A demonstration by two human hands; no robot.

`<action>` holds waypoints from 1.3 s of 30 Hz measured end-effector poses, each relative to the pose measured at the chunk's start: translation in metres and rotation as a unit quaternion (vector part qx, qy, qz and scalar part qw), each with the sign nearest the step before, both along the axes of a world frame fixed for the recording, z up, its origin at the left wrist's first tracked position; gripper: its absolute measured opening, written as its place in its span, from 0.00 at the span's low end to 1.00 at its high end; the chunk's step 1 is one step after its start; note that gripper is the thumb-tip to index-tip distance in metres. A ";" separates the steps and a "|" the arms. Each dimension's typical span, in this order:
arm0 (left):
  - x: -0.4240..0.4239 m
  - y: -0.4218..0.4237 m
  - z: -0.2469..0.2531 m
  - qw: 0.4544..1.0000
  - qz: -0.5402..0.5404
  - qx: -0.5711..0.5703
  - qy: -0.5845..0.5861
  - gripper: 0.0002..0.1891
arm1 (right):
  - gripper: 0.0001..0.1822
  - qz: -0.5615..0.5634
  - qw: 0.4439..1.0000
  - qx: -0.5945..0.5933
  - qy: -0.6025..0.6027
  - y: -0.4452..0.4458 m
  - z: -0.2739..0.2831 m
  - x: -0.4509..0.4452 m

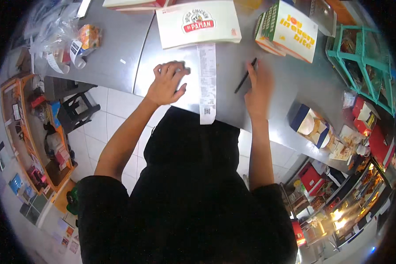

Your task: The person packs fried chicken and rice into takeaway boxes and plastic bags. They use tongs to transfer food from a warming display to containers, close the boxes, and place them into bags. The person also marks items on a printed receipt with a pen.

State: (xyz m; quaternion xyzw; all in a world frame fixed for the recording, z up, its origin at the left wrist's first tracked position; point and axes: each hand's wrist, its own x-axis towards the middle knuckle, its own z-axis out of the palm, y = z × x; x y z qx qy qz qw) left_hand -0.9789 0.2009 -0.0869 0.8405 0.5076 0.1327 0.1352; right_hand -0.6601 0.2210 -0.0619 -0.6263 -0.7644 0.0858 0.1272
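Observation:
A long printed receipt (207,82) lies on the steel table, its lower end hanging over the front edge towards me. Left of it is my left hand (167,82), fingers spread and bent, with no object visible in it. My right hand (260,89) is motion-blurred on the other side of the receipt. A slim black pen (243,80) slants beside and partly under its fingers; whether they grip it is unclear. Beyond the receipt's far end sits a white printed food box (199,24), and to its right stand green-and-white food cartons (293,31).
Clear plastic bags (54,31) with packaged items rest on the steel table (118,39) at far left. A teal plastic basket (363,59) stands at the right. Nearer are a blue-and-white box (312,125) and a red carton (364,112). A black stool (79,109) is below left.

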 end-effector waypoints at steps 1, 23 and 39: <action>-0.001 0.002 0.000 1.000 0.001 -0.004 -0.006 0.23 | 0.40 0.011 1.000 0.001 -0.008 0.000 -0.001 -0.001; -0.006 0.007 -0.006 0.996 -0.076 -0.007 0.044 0.28 | 0.14 -0.002 0.859 0.004 0.512 0.012 -0.055 -0.084; -0.003 0.009 -0.005 0.996 -0.068 -0.021 0.054 0.30 | 0.12 -0.095 0.884 0.010 0.458 -0.036 -0.050 -0.083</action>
